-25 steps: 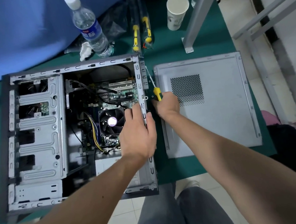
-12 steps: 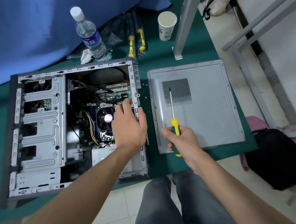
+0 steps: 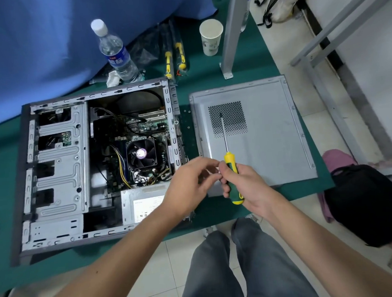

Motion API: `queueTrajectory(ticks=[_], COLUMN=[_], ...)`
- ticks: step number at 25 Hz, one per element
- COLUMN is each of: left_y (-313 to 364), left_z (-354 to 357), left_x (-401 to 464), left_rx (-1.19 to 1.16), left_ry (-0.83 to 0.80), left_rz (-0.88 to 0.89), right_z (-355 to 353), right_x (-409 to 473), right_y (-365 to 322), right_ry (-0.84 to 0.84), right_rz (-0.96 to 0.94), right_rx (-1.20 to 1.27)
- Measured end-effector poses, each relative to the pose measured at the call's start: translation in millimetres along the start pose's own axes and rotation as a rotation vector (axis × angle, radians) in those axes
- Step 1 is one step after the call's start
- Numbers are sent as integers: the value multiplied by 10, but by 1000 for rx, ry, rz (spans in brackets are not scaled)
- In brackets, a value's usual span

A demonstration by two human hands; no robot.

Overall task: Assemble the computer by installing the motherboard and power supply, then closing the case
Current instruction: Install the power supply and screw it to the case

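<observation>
The open computer case (image 3: 58, 158) lies on its side on the green mat (image 3: 211, 82). Inside it sit the motherboard (image 3: 147, 126), with its CPU fan (image 3: 141, 153), and the power supply (image 3: 145, 198) at the near end. To the right lies the grey side panel (image 3: 270, 131), flat on the mat. My right hand (image 3: 246, 186) grips a yellow-green screwdriver (image 3: 229, 161) by the handle, shaft pointing away over the panel. My left hand (image 3: 190, 183) hovers by the case's right wall, fingers loosely curled, fingertips at the screwdriver handle.
A water bottle (image 3: 116, 54), a paper cup (image 3: 211, 37) and two packaged screwdrivers (image 3: 174, 54) stand behind the case. A metal frame leg (image 3: 233, 29) rises at the back right. A black bag (image 3: 368, 203) lies on the floor at right. Small screws (image 3: 187, 125) dot the mat between case and panel.
My right hand drew the screwdriver back from the case's rear wall toward me. My left hand let go of the case wall and moved right to meet the screwdriver handle.
</observation>
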State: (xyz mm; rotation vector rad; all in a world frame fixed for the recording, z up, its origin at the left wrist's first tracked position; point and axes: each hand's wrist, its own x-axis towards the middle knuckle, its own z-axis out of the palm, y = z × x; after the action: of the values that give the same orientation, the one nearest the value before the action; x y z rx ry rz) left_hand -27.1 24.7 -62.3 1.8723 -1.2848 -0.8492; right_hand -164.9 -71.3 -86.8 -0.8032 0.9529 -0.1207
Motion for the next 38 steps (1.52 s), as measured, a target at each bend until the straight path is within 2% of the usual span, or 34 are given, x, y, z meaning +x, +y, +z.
queueTrajectory(ticks=[3,6,8,10,14,18,23,32,35,38], left_y=[38,49,36,4,-40,-50,-70,-71,-72,-10], left_z=[1,-37,-85,-144,-198,-187,-201,-172,-142,-159], left_x=[-34,-12,12,25,30,48,79,67,64,106], left_rx=[-110,-154,-167,-220,-269,-294,-274,-93,110,314], left_ry=[57,27,30,95,140,150,131,89,46,-41], left_rz=[-45,-84,-117,-194,-295,-295,-309,-249,-140,-84], right_z=[12,13,-45,-187,-591,-737,-764,-814,-833,-829], right_x=[-40,-74,-104,-145,-218,-246,-189,-205,-228,-283], right_y=[9,-10,-49,-109,-188,-220,-168,-183,-255,-310], right_ry=[-61,-113,-65,48,229,214,175,127,125,162], right_rz=[-6,11,-1,-67,-257,-352,-429,-393,-371,-426], right_rx=[2,-40,-151,-406,-1171,-1432,-1553,-1649,-1778,-1862])
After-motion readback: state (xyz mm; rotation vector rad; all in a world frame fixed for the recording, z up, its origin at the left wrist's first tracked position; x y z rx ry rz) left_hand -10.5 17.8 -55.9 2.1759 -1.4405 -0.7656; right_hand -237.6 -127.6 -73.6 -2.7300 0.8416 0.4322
